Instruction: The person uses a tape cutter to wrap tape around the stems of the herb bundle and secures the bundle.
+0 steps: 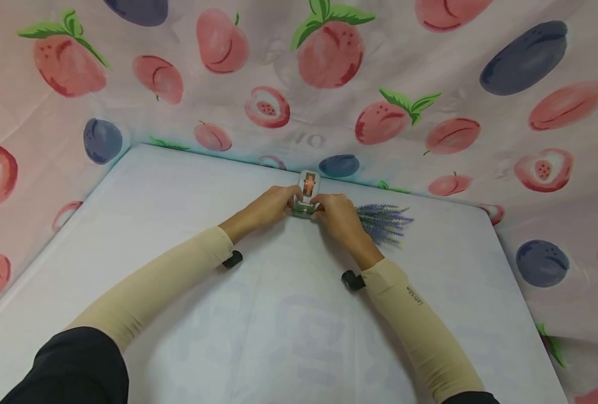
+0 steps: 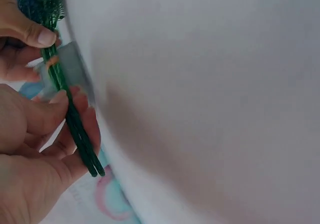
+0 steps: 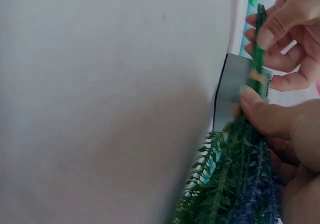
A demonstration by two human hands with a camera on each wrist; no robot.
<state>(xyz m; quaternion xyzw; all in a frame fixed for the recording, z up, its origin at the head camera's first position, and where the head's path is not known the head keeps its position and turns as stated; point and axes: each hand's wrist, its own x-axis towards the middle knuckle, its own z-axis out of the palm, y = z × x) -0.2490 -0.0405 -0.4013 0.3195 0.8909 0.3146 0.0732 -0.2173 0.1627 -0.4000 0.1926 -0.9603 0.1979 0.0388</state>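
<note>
A bunch of artificial lavender (image 1: 383,221) lies across both hands, its purple heads to the right. My left hand (image 1: 275,203) pinches the green stems (image 2: 80,129) toward their cut ends, thumb on top. Closer to the flowers, my right hand (image 1: 340,216) grips the same stems, its thumb (image 3: 252,96) pressed along them. Between the two hands a narrow orange band (image 2: 52,61) crosses the stems. Right behind the stems stands a grey tape dispenser (image 1: 301,175) with an orange roll (image 1: 309,184) in it.
The white table (image 1: 289,314) stretches toward me under both arms. At its far edge rises a pink fabric backdrop (image 1: 274,33) printed with fruit, which also runs along the left and right sides. Dark wrist cameras (image 1: 353,280) hang beneath the sleeves.
</note>
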